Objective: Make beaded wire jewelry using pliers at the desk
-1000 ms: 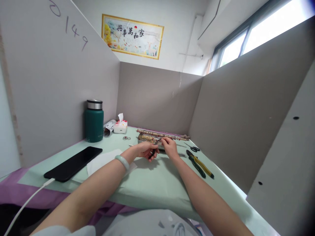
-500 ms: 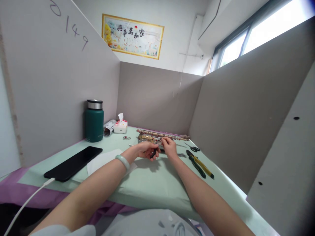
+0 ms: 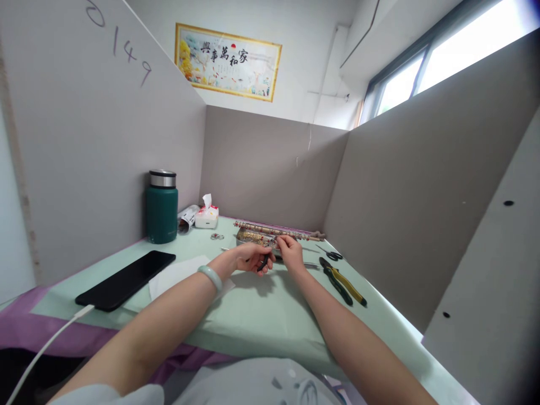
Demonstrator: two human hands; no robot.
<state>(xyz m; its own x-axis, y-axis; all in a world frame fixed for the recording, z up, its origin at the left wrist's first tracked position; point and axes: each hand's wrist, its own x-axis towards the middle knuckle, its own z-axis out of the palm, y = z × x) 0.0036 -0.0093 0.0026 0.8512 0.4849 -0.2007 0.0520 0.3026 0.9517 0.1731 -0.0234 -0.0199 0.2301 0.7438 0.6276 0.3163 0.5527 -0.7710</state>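
My left hand (image 3: pixel 253 257) is closed around a tool with a black curved handle (image 3: pixel 264 262); the fingers hide its working end, so I cannot tell its kind. Fingertips of my right hand (image 3: pixel 292 253) are pinched together just right of the left hand, and what they hold is too small to make out. Both hands are over the near side of a metal tray (image 3: pixel 238 238) filled with small gold-coloured and red pieces. Behind the tray lie sticks strung with beads (image 3: pixel 274 230).
Right of my hands lie yellow-and-green pliers (image 3: pixel 343 284) and black scissors (image 3: pixel 334 255). To the left are a phone (image 3: pixel 126 280) on a white cable, white paper (image 3: pixel 185 274), a green flask (image 3: pixel 162 214) and a tissue pack (image 3: pixel 207 216). Grey partitions (image 3: pixel 274 157) enclose the table.
Almost nothing differs. My right fingertips have shifted very slightly, while the left hand keeps the black-handled tool in the same place.
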